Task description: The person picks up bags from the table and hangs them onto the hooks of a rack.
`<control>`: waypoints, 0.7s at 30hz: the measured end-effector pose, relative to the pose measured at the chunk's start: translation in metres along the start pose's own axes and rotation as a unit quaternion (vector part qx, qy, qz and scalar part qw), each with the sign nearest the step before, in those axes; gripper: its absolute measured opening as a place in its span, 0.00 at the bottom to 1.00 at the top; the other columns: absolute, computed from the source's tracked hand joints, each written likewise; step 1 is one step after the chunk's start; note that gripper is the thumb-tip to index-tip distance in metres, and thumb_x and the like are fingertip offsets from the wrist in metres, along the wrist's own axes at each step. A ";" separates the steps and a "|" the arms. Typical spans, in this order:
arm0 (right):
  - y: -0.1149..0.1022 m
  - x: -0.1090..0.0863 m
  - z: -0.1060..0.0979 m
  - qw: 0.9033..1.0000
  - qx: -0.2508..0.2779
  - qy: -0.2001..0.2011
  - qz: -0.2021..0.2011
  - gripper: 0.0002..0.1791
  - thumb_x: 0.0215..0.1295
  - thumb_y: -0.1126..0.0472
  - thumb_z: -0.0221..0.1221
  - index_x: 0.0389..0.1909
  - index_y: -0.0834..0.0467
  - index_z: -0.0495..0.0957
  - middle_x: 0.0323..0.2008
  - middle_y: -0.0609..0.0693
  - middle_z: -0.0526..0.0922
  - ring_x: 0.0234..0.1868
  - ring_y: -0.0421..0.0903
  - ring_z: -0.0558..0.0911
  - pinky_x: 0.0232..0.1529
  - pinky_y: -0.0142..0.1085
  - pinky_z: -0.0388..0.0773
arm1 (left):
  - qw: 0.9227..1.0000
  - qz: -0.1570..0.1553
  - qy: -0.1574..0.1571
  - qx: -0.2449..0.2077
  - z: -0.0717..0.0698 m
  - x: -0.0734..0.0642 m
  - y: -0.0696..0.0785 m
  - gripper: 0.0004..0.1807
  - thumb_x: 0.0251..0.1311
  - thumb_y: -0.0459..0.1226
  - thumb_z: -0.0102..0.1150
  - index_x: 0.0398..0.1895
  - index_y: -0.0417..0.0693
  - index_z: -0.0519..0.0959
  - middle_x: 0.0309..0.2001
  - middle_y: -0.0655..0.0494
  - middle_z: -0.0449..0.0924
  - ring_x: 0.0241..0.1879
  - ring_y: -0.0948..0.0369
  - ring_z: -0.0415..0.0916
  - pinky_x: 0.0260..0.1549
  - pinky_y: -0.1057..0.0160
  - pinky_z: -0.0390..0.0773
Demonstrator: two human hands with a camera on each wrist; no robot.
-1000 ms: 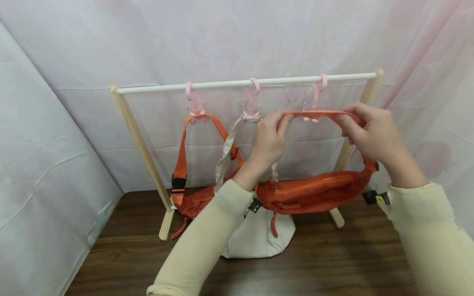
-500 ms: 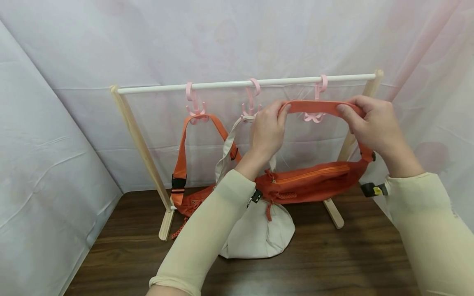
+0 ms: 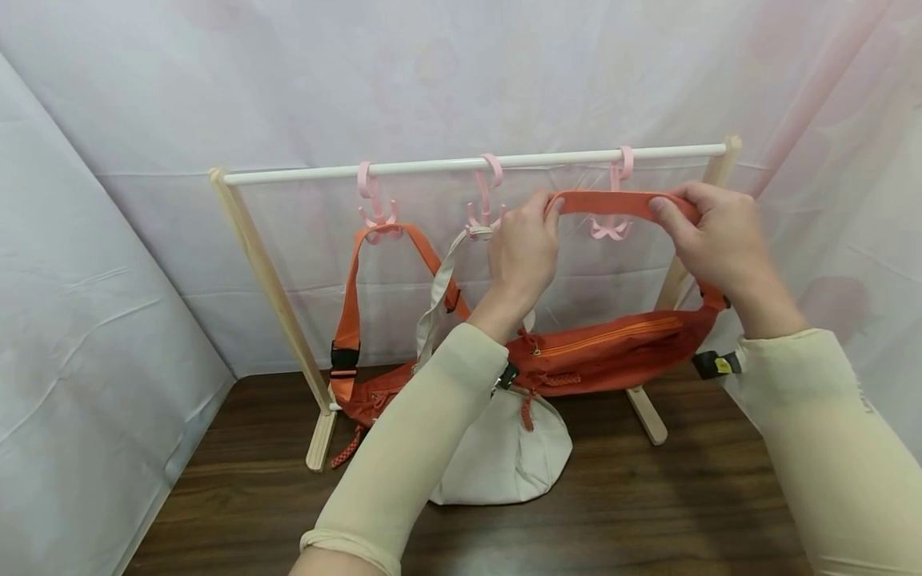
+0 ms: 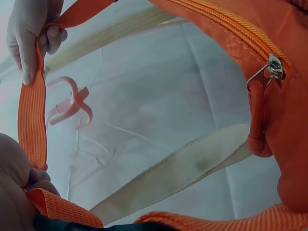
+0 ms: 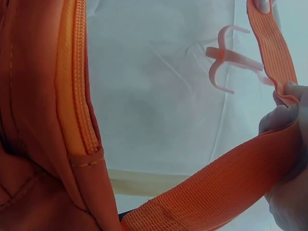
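Observation:
An orange waist bag hangs from its raised strap, with its zipped side toward me. My left hand pinches the strap at its left, thumb in front and fingers behind. At the other end of the stretched piece, my right hand grips the webbing between thumb and curled fingers. Behind the strap, in the head view, hangs a pink claw hook; its prongs show below the webbing. In the left wrist view that hook appears inside the loop of strap and bag. The right wrist view shows strap webbing running down to the bag.
A white rail on wooden legs carries three pink hooks. A second orange bag hangs on the left hook, a cream bag on the middle one. Pale curtains stand behind, and a dark wooden table lies below.
Both hands have lifted the strap slightly, and its flat face has turned toward me. The waist bag has risen with it. Over the last half second the motion is slight.

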State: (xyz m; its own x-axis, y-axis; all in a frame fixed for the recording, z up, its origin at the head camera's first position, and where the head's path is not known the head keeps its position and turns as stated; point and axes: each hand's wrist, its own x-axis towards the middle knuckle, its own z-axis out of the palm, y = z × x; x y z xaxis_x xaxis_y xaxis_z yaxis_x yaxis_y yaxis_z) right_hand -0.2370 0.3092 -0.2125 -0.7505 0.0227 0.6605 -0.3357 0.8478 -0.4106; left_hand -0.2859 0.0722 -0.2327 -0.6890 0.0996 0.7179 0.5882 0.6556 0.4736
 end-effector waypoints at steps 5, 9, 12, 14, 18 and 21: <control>0.003 0.002 0.003 1.000 0.001 -0.008 0.004 0.21 0.79 0.46 0.60 0.50 0.61 0.86 0.20 0.56 0.72 0.20 0.50 0.66 0.20 0.35 0.59 | 1.000 -0.009 -0.009 0.018 0.006 0.003 -0.001 0.15 0.82 0.48 0.53 0.57 0.54 0.84 0.33 0.60 0.86 0.26 0.61 0.78 0.24 0.60 0.73; 0.006 0.001 0.004 1.000 -0.003 -0.016 0.007 0.21 0.79 0.46 0.59 0.48 0.62 0.86 0.20 0.56 0.73 0.21 0.51 0.67 0.20 0.35 0.60 | 0.999 -0.021 -0.016 0.026 0.011 0.005 -0.002 0.14 0.82 0.48 0.53 0.57 0.55 0.84 0.37 0.60 0.88 0.30 0.60 0.82 0.25 0.58 0.75; 0.008 0.000 0.005 1.000 -0.007 -0.023 0.014 0.22 0.79 0.46 0.59 0.48 0.61 0.86 0.22 0.56 0.74 0.22 0.52 0.68 0.20 0.36 0.61 | 0.999 -0.025 -0.021 0.035 0.014 0.005 -0.002 0.13 0.82 0.49 0.53 0.54 0.55 0.84 0.37 0.59 0.89 0.32 0.58 0.84 0.26 0.56 0.76; 0.011 0.000 0.007 0.999 -0.009 -0.029 0.020 0.22 0.79 0.45 0.59 0.50 0.61 0.86 0.24 0.56 0.75 0.23 0.52 0.68 0.21 0.36 0.62 | 0.999 -0.024 -0.023 0.041 0.016 0.005 -0.003 0.13 0.82 0.48 0.53 0.52 0.55 0.84 0.36 0.59 0.89 0.33 0.56 0.85 0.27 0.56 0.77; 0.015 -0.003 0.010 0.999 -0.012 -0.040 0.032 0.24 0.80 0.44 0.57 0.54 0.61 0.85 0.27 0.57 0.76 0.25 0.54 0.70 0.21 0.37 0.64 | 0.998 -0.024 -0.021 0.051 0.019 0.003 -0.004 0.12 0.81 0.48 0.54 0.50 0.55 0.85 0.37 0.58 0.89 0.36 0.55 0.87 0.31 0.54 0.79; 0.017 -0.003 0.015 0.998 -0.011 -0.045 0.038 0.24 0.80 0.44 0.56 0.56 0.61 0.84 0.27 0.58 0.75 0.27 0.54 0.70 0.22 0.37 0.65 | 0.998 -0.026 -0.021 0.048 0.021 0.002 -0.006 0.12 0.81 0.48 0.55 0.49 0.54 0.85 0.37 0.58 0.89 0.37 0.54 0.87 0.31 0.53 0.79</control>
State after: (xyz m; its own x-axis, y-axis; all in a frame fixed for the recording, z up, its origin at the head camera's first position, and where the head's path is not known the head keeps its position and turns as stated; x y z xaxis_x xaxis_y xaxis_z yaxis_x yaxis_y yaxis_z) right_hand -0.2488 0.3161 -0.2311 -0.8219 0.0410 0.5682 -0.2631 0.8573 -0.4424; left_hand -0.2999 0.0843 -0.2454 -0.7356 0.0943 0.6709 0.5103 0.7285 0.4571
